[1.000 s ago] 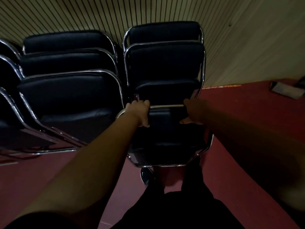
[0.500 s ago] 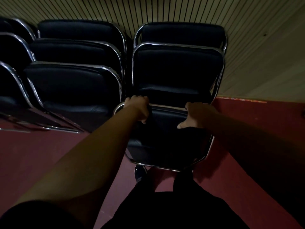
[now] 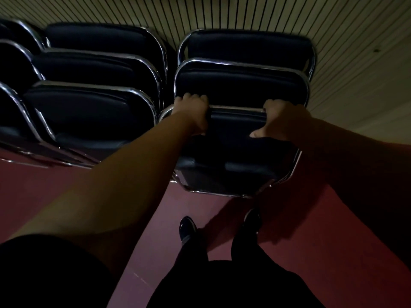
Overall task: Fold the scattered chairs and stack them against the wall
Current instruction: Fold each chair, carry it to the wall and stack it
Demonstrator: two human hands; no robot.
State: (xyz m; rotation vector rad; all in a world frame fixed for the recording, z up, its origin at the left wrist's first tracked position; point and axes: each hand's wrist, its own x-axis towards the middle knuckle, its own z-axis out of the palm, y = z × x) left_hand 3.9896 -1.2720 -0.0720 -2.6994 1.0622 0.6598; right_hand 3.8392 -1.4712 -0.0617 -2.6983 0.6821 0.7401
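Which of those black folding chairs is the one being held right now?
The front chair of the right-hand stack, nearest the camera: the left grip and right grip hold its chrome top rail. The other chairs stand behind and left, unheld.

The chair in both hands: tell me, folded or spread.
Folded: the held chair is flat, seat against back, tilted toward the stacked chairs.

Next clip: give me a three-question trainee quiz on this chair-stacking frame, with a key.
1. True or false: the left hand and right hand both grip the top rail of the front chair.
2. How many chairs are visible leaning behind it in the right stack? A) none B) two C) five
3. Fill in: the floor is ___ in colour.
Key: 1 true; 2 B; 3 red.
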